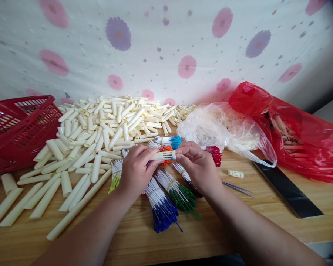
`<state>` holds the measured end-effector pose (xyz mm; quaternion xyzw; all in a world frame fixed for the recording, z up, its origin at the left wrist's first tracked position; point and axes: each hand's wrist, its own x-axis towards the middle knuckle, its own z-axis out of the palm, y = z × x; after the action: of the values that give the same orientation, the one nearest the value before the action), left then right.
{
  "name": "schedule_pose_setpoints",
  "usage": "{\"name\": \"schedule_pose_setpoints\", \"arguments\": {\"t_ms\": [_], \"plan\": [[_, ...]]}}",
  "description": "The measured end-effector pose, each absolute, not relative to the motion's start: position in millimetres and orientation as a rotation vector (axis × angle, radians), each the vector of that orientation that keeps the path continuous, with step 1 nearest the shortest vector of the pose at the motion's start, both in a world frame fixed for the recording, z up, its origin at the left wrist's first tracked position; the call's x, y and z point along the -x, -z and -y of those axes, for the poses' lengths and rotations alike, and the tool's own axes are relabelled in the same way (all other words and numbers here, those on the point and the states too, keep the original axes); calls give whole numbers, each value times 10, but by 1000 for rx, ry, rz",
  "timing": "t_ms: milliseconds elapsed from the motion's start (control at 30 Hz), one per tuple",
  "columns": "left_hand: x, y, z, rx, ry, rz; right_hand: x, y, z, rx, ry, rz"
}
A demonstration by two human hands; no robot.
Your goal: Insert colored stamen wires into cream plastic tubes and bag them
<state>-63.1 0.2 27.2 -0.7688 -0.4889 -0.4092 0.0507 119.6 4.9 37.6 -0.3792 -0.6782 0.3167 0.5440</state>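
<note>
Above the table's middle, a cream multicolour pen barrel [166, 155] lies level between my hands, its slotted part facing me. My left hand [135, 166] is closed around its left part. At the slotted right end, the fingers of my right hand [197, 164] pinch together; whether they also hold a small part is hidden. Beneath and around them lie banded bundles of white pen refills with coloured ends: dark blue [162, 210], green [180, 190], yellow-green [115, 175], light blue [172, 141] and red [214, 155]. An orange bundle [165, 148] shows partly behind the barrel.
Cream tubes [108, 125] pile up at back left beside a red basket [19, 129]. A clear bag [208, 123] and a red bag [308, 136] hold parts at right. A slotted cream piece [235, 174], tweezers [238, 188] and a black strip [288, 190] lie nearer.
</note>
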Motion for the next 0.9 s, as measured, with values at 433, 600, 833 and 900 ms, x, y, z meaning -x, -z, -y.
{"name": "schedule_pose_setpoints", "arguments": {"t_ms": [433,600,833,900], "plan": [[595,-276,13,2539,1332,1527,-1253,-483,-16,881,-26,1949],[581,-318,58,2408,1259,1454,-1206,-497,6,930,-368,1796],[598,-288,62,2241,1164,1389,-1206,-441,-10,1000,-959,1553],[609,-276,54,2214,1124,1386,-1222,-420,-43,1023,-944,1580]]}}
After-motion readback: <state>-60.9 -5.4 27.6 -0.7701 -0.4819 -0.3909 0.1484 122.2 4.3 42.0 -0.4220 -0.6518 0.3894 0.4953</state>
